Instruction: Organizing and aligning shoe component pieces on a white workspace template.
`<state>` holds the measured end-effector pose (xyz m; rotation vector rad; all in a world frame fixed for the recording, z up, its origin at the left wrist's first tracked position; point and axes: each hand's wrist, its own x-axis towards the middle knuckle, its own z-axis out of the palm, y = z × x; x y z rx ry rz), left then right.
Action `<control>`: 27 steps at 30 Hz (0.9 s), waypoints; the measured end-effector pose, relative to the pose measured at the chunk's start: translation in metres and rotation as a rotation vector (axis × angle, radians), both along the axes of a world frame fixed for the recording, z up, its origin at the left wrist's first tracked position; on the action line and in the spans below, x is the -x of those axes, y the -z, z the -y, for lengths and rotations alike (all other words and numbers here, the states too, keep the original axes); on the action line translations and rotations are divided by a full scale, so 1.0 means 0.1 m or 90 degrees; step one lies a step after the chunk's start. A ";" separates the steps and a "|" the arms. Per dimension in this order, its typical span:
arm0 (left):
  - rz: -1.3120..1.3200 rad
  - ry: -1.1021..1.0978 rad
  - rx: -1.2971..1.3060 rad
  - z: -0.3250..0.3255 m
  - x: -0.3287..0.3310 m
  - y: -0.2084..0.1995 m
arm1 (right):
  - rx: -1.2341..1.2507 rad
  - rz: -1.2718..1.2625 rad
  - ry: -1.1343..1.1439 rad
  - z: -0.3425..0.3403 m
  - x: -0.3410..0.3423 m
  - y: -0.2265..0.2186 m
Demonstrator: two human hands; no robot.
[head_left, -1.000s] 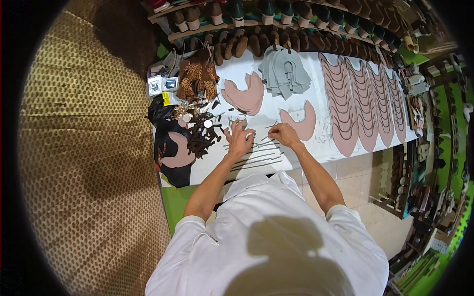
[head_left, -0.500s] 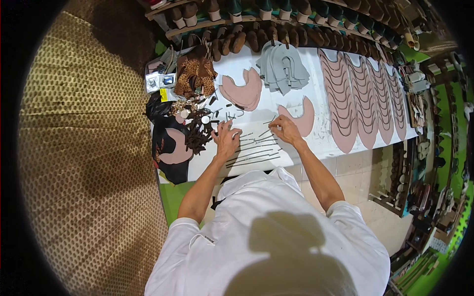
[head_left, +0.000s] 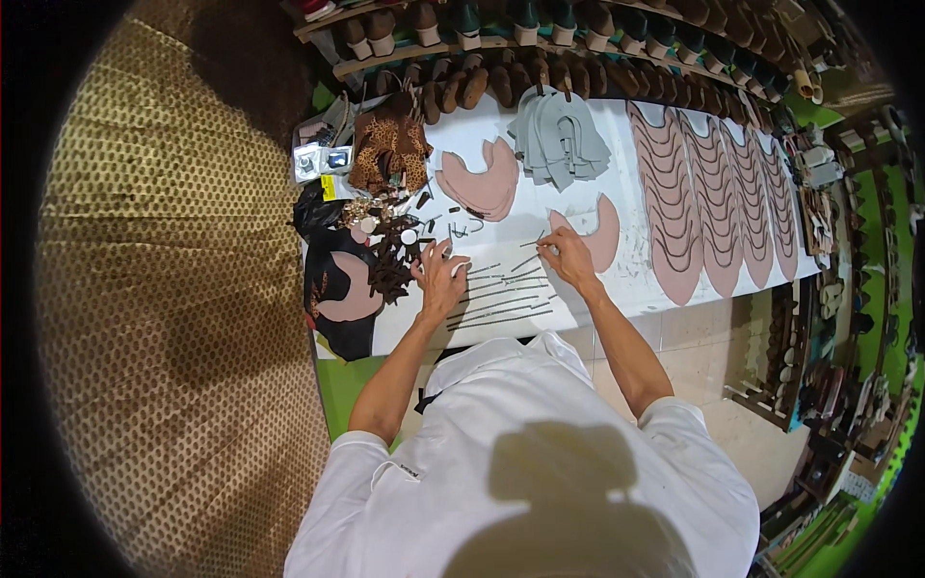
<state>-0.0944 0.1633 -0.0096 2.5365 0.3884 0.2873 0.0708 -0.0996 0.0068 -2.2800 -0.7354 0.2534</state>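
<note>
Thin dark strips (head_left: 503, 300) lie in rough rows on the white table, between and below my hands. My right hand (head_left: 567, 258) is pinched at the upper end of a slanting strip, beside a pink U-shaped piece (head_left: 606, 234). Over the left ends of the rows is my left hand (head_left: 442, 281), its fingers bent and apart, holding nothing I can see. Near its fingertips is a heap of small dark brown pieces (head_left: 390, 260), with a white round disc (head_left: 409, 236) next to it.
Stacked pink pieces (head_left: 482, 183) and grey pieces (head_left: 564, 140) lie farther back. Overlapping pink pieces (head_left: 674, 260) with dark edges fill the right side. Leopard-print material (head_left: 390, 154) and a black bag (head_left: 313, 214) sit at left. Shoes (head_left: 525, 34) line shelves behind the table.
The whole view has shifted slightly. My right hand remains pinched by the slanting strip. My left hand's fingers have curled a little, still over the left ends of the rows.
</note>
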 end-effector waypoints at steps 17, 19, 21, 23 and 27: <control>-0.037 -0.105 0.006 0.01 0.47 -0.01 | -0.008 -0.020 0.070 0.38 0.13 -0.01; -0.043 -0.113 0.004 0.06 0.45 -0.02 | -0.017 -0.003 0.070 0.38 0.09 0.00; -0.049 -0.127 0.001 0.11 0.44 -0.04 | -0.023 0.053 0.017 0.33 0.06 0.01; -0.013 -0.139 0.012 0.17 0.45 -0.06 | -0.013 0.073 -0.048 0.25 0.01 0.01; -0.018 -0.176 0.002 0.24 0.50 -0.11 | 0.014 0.082 -0.101 0.06 -0.14 0.03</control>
